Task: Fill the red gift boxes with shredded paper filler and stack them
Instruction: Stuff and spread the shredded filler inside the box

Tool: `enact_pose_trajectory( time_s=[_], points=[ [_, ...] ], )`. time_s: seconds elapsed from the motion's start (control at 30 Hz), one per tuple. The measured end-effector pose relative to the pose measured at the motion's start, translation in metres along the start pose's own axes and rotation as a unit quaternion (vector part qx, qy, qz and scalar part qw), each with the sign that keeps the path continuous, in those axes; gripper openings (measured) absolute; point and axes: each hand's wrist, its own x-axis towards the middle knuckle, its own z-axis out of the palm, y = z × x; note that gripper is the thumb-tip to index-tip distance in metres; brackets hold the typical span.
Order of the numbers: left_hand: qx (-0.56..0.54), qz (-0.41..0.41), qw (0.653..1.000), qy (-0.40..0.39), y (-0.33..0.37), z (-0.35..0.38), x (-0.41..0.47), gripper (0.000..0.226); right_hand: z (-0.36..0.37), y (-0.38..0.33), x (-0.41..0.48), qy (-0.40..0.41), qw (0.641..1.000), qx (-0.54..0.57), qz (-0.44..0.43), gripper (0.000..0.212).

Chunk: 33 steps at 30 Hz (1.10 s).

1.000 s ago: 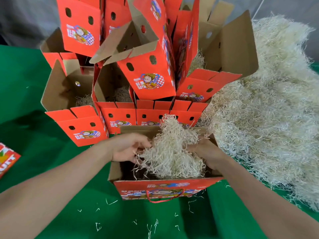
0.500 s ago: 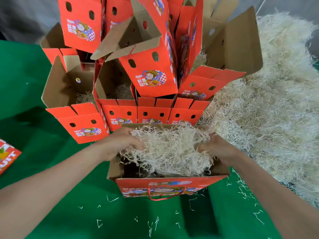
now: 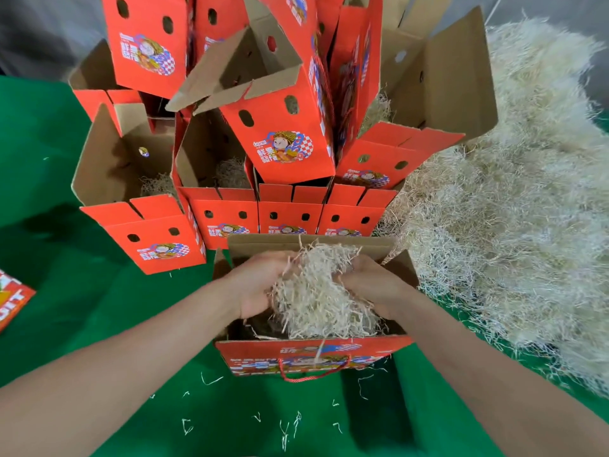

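An open red gift box (image 3: 309, 356) with a red cord handle stands on the green cloth in front of me. Inside it lies a wad of pale shredded paper filler (image 3: 318, 295). My left hand (image 3: 260, 283) grips the wad from the left, fingers curled into it. From the right, my right hand (image 3: 369, 285) grips the same wad. Both hands are inside the box mouth, and the fingertips are buried in the shreds. Behind this box stands a stack of red gift boxes (image 3: 283, 140), flaps open, several with filler inside.
A big heap of loose shredded paper (image 3: 510, 209) fills the right side of the cloth. Stray shreds (image 3: 286, 427) lie on the green cloth near me. Part of another printed red box (image 3: 13, 301) shows at the left edge.
The filler was spread wide across the box mouth half a second ago. My hands have come closer together and bunched it into a narrower wad at the box's middle.
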Motion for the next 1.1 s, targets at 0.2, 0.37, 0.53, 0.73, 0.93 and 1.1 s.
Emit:
enact_pose_trajectory(
  time_s=[0.2, 0.37, 0.53, 0.73, 0.93, 1.1],
  points=[
    [0.051, 0.056, 0.992, 0.096, 0.009, -0.023, -0.004, 0.035, -0.032, 0.012, -0.003, 0.094, 0.994, -0.005, 0.058, 0.011],
    [-0.081, -0.037, 0.996, -0.011, 0.003, -0.026, 0.0, 0.021, -0.032, 0.013, 0.001, 0.085, 0.985, 0.11, 0.102, 0.011],
    [0.169, 0.028, 0.984, 0.059, -0.005, 0.003, 0.012, 0.053, -0.012, 0.004, -0.001, -0.031, 0.995, 0.079, 0.057, 0.044],
    [0.271, 0.042, 0.958, 0.081, 0.014, -0.01, 0.006, 0.072, -0.024, 0.014, 0.009, 0.04, 0.988, 0.123, 0.081, 0.048],
    [0.231, 0.035, 0.965, 0.12, 0.019, -0.031, -0.002, 0.055, -0.038, 0.021, 0.005, 0.044, 0.969, 0.225, 0.096, 0.02],
    [0.352, 0.059, 0.929, 0.094, 0.026, -0.037, -0.013, 0.029, -0.044, 0.019, -0.001, 0.072, 0.966, 0.231, 0.096, 0.021]
  ],
)
